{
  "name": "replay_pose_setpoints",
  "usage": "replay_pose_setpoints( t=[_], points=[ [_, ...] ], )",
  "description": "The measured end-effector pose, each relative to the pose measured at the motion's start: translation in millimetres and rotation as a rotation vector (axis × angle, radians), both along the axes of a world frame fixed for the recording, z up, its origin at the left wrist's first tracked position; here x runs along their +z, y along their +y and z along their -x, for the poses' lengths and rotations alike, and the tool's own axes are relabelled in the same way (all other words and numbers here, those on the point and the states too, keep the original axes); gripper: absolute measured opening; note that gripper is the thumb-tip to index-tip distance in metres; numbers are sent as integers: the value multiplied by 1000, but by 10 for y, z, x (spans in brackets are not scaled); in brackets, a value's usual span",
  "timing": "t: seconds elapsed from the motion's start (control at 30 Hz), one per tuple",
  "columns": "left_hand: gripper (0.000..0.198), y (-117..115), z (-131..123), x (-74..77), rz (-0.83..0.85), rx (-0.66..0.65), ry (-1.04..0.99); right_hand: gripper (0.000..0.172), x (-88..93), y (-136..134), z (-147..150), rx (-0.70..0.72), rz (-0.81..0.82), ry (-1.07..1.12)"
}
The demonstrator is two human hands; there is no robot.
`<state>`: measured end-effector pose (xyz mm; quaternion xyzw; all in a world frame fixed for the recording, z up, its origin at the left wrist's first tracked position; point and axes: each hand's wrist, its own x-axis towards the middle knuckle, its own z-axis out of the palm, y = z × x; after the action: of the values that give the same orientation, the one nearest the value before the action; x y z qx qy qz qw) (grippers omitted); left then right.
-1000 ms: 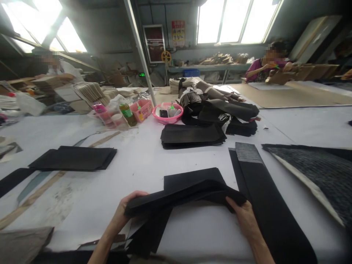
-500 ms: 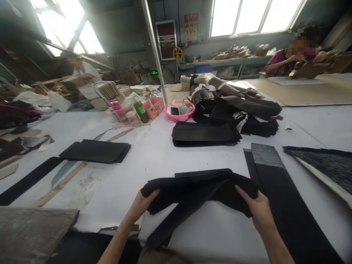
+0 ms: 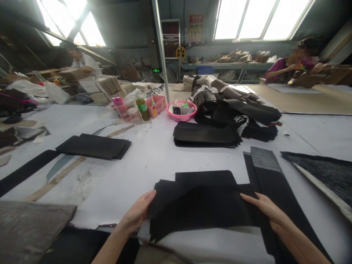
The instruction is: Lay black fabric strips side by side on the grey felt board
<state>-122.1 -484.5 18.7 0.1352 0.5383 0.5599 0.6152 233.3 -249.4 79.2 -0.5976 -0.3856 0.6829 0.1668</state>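
A black fabric piece [image 3: 203, 205] lies flat on the white table [image 3: 154, 161] right in front of me, on top of another black piece whose far edge shows behind it. My left hand [image 3: 136, 214] rests against its left edge with the fingers stretched out. At its right edge my right hand [image 3: 268, 211] lies flat on the cloth, fingers extended. Neither hand grips anything.
A long black strip [image 3: 275, 187] runs beside my right hand, with a dark textured sheet [image 3: 324, 172] further right. Stacks of black pieces [image 3: 205, 134] [image 3: 95, 146] lie ahead. A pink bowl [image 3: 183, 110], bottles and a fabric heap [image 3: 236, 106] sit beyond. Two people work at far tables.
Both hands held the black piece bent and lifted; it now lies spread flat on the table and my fingers have opened onto its edges.
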Motion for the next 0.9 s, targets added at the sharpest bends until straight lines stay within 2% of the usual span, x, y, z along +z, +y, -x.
replay_pose_setpoints(
  t=[0.13, 0.27, 0.33, 0.43, 0.53, 0.63, 0.73, 0.9],
  points=[
    [71, -139, 18, 62, -18, 87, -10, 34, -176, -19, -174, -24, 3, -57],
    [76, -168, 15, 95, -9, 57, 82, 38, -251, -44, -227, 17, -57, -49],
    [76, -110, 11, 95, 64, 63, 139, 43, -272, -52, -232, 37, -99, -35],
    [78, 31, -1, 57, 168, 136, 223, 48, -272, -81, -230, 17, -164, -51],
    [69, 172, -26, -14, 160, 153, 228, 53, -250, -143, -219, -10, -208, -31],
    [57, 270, -62, -43, 109, 88, 162, 56, -234, -218, -197, -23, -237, 0],
    [54, 314, -111, 41, 114, 23, 134, 54, -208, -285, -172, -41, -292, 34],
    [50, 205, -163, 346, 56, -42, 171, 43, -97, -422, -179, 1, -401, 163]
  ],
)
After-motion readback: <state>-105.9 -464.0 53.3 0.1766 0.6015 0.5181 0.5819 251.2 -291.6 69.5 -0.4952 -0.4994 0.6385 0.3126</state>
